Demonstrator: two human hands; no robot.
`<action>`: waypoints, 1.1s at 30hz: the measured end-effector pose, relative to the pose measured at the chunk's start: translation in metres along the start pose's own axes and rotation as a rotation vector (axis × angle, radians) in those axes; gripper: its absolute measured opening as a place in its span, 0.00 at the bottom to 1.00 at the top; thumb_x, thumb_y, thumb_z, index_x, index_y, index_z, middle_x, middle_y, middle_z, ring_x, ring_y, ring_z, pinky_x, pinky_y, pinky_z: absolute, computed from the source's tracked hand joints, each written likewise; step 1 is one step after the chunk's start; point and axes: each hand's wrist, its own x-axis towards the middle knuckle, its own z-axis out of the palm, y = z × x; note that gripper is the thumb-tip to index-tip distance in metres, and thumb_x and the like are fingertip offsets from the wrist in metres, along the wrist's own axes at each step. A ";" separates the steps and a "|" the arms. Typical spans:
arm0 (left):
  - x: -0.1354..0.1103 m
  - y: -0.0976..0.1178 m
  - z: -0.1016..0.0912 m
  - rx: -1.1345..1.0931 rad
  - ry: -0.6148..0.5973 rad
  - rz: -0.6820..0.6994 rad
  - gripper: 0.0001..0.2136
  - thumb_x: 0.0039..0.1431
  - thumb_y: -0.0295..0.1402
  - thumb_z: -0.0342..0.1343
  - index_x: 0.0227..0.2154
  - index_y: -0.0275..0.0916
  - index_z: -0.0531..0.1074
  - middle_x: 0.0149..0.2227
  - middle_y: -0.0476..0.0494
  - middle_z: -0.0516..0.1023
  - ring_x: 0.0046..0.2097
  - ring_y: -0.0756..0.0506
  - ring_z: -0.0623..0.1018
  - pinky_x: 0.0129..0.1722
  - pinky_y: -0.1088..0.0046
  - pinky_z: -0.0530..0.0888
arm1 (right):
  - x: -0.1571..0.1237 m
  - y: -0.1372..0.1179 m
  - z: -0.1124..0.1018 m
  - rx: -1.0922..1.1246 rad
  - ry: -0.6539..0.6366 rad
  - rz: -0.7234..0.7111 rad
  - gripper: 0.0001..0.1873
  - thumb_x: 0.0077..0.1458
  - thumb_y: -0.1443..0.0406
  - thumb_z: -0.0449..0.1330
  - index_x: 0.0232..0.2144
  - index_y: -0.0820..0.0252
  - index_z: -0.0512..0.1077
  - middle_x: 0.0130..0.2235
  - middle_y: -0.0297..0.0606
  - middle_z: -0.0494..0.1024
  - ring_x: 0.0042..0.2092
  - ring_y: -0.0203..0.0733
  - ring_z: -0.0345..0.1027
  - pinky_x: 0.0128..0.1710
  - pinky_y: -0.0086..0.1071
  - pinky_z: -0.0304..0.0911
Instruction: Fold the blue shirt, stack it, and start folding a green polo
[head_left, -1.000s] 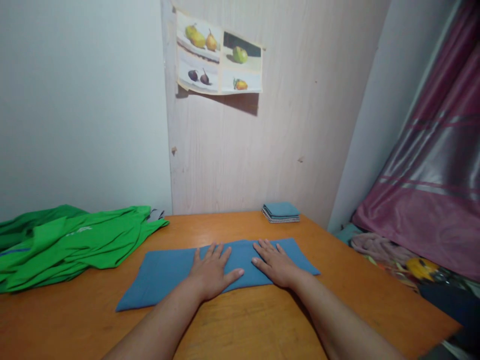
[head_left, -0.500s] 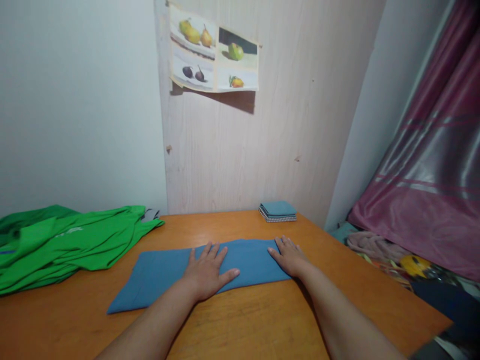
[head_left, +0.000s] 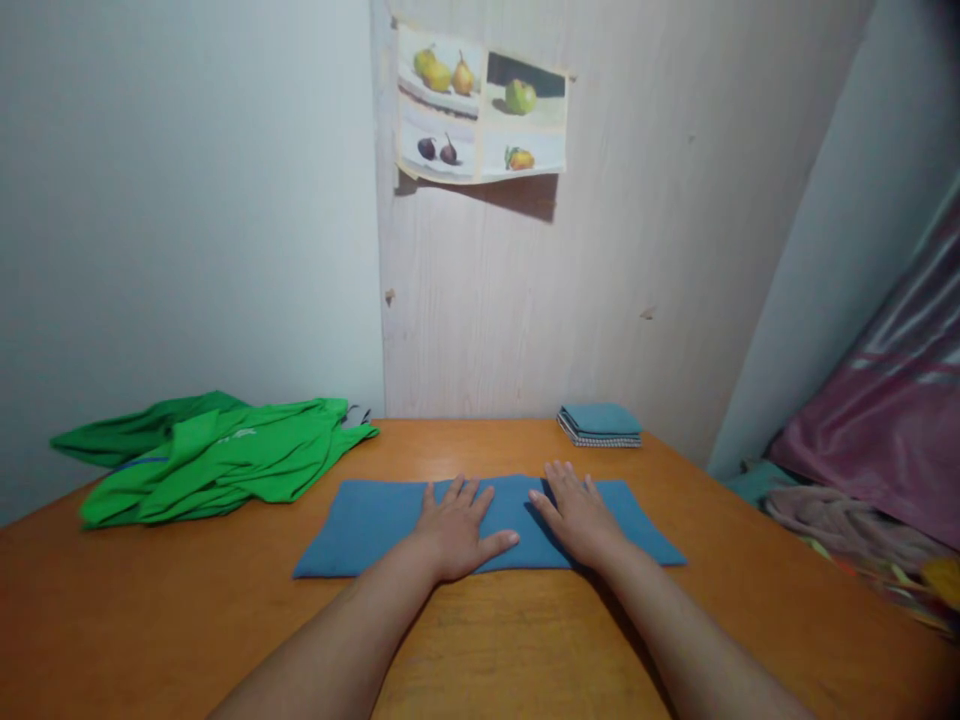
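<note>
A blue cloth [head_left: 364, 530], folded into a long flat strip, lies crosswise on the wooden table in front of me. Fingers spread, my left hand [head_left: 457, 530] rests flat on it a little left of its middle. My right hand [head_left: 579, 515] is over the right half, open, with its fingers pointing toward the wall; a dark shadow along its thumb side leaves it unclear whether the palm fully touches the cloth. Neither hand grips anything.
Crumpled green shirts [head_left: 247, 455] lie at the table's back left. A small folded stack of cloths [head_left: 600, 425], blue on top and checked below, sits at the back right. Fruit pictures [head_left: 484, 105] hang on the wall. A pink curtain [head_left: 877, 450] hangs beyond the right edge.
The view has turned left. My right hand has shifted inward from the cloth's right end, which now shows beyond it. My left hand stays on the cloth.
</note>
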 end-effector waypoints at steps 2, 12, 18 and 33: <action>-0.002 0.003 -0.003 -0.012 -0.004 -0.007 0.46 0.55 0.70 0.33 0.69 0.46 0.51 0.72 0.37 0.46 0.72 0.30 0.43 0.63 0.31 0.40 | 0.002 0.001 0.009 -0.017 -0.060 0.009 0.46 0.64 0.41 0.36 0.70 0.68 0.49 0.71 0.48 0.48 0.72 0.52 0.35 0.69 0.52 0.33; -0.009 0.006 -0.008 -0.087 -0.009 0.000 0.48 0.53 0.72 0.32 0.69 0.45 0.52 0.72 0.36 0.46 0.72 0.31 0.43 0.63 0.32 0.38 | 0.004 0.021 0.027 -0.102 -0.094 -0.011 0.44 0.62 0.42 0.35 0.70 0.64 0.49 0.71 0.42 0.49 0.72 0.51 0.36 0.69 0.54 0.37; -0.013 -0.004 -0.006 -0.103 0.042 -0.047 0.49 0.55 0.70 0.30 0.70 0.40 0.50 0.72 0.36 0.45 0.72 0.34 0.41 0.67 0.42 0.41 | 0.006 0.025 0.035 -0.141 -0.079 -0.028 0.46 0.61 0.42 0.34 0.70 0.65 0.49 0.71 0.44 0.49 0.72 0.52 0.37 0.68 0.54 0.38; -0.056 -0.066 -0.020 0.055 0.092 -0.338 0.47 0.58 0.67 0.30 0.69 0.34 0.52 0.71 0.30 0.47 0.72 0.32 0.44 0.68 0.47 0.41 | 0.013 0.030 0.044 -0.132 -0.075 -0.058 0.45 0.61 0.42 0.35 0.70 0.64 0.49 0.71 0.44 0.49 0.72 0.53 0.36 0.68 0.56 0.39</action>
